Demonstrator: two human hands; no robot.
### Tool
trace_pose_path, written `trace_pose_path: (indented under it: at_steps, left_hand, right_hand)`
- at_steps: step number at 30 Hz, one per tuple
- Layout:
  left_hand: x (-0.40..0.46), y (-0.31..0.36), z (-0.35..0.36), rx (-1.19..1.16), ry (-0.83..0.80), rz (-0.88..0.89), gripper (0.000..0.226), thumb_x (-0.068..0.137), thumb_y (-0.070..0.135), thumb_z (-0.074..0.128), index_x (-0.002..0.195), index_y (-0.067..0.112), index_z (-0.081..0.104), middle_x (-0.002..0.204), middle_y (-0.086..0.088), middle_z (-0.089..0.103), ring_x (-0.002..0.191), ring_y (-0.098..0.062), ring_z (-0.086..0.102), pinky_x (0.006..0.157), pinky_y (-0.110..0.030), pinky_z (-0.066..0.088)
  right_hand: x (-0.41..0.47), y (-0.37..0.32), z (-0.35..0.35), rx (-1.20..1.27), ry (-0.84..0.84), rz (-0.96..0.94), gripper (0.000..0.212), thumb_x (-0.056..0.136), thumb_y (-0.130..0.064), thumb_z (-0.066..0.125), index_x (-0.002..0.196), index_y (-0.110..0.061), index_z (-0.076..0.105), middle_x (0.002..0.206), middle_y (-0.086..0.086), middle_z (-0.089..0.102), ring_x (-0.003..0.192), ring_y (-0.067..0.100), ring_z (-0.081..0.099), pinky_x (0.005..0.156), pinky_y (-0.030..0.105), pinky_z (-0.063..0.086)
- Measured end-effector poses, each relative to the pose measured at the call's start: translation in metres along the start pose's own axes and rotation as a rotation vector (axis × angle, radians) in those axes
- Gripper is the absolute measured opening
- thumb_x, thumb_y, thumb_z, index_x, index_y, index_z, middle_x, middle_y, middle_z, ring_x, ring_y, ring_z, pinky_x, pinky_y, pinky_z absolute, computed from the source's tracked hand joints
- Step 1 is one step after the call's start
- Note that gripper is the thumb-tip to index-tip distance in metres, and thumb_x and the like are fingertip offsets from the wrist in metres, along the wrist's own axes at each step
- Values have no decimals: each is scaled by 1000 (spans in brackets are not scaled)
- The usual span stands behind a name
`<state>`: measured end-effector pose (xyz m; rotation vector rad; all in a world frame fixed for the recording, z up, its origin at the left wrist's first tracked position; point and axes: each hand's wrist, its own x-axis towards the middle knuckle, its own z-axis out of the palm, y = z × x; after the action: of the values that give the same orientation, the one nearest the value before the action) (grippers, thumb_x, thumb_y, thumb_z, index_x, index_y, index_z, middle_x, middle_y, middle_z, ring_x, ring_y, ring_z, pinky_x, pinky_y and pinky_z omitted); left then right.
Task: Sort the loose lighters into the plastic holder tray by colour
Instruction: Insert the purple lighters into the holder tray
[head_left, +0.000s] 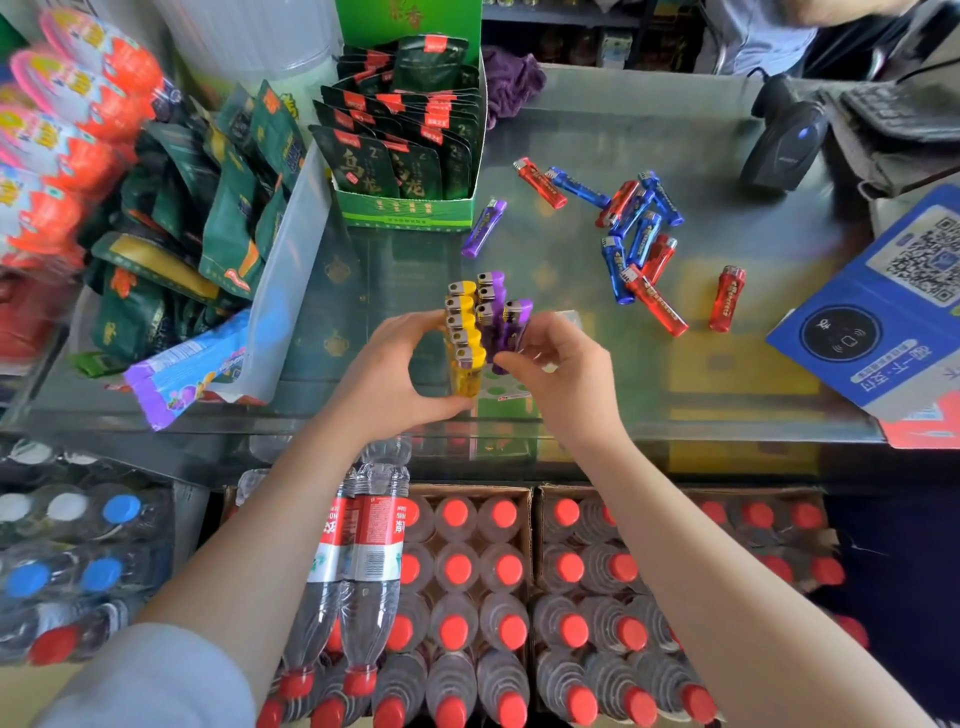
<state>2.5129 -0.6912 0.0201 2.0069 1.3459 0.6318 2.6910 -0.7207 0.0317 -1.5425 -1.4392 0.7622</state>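
Observation:
The clear plastic holder tray (501, 391) stands on the glass counter near its front edge. A row of yellow lighters (464, 332) fills its left side, with purple lighters (491, 306) beside them. My left hand (392, 374) grips the tray's left side by the yellow row. My right hand (558, 366) pinches a purple lighter (514, 332) upright over the purple row. One loose purple lighter (484, 227) lies farther back. Several blue lighters (636, 218) and red lighters (655, 299) lie scattered to the right, one red lighter (726, 299) apart from the rest.
A green box of tea sachets (410, 150) stands behind the tray, and a bin of snack packets (208, 234) is at the left. A barcode scanner (784, 143) and a blue QR payment stand (883, 306) sit at the right. Crates of bottled water (467, 597) lie below the counter.

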Motion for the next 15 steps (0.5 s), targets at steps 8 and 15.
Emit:
trace_pose_path:
  at_steps: [8, 15]
  left_hand:
    - [-1, 4, -1, -9, 7, -6, 71, 61, 30, 80, 124, 26, 46, 115, 15, 45, 109, -1, 37, 90, -23, 30]
    - [-2, 4, -2, -12, -10, -15, 73, 62, 32, 80, 125, 27, 44, 113, 17, 42, 112, -2, 37, 91, -22, 29]
  right_hand:
    - [-6, 0, 11, -83, -32, -91, 16, 71, -6, 74, 75, -5, 59, 77, 10, 66, 67, 19, 59, 63, 16, 47]
    - [0, -2, 4, -264, -10, -80, 18, 73, -18, 74, 75, -5, 61, 73, -3, 55, 68, 15, 49, 55, 23, 32]
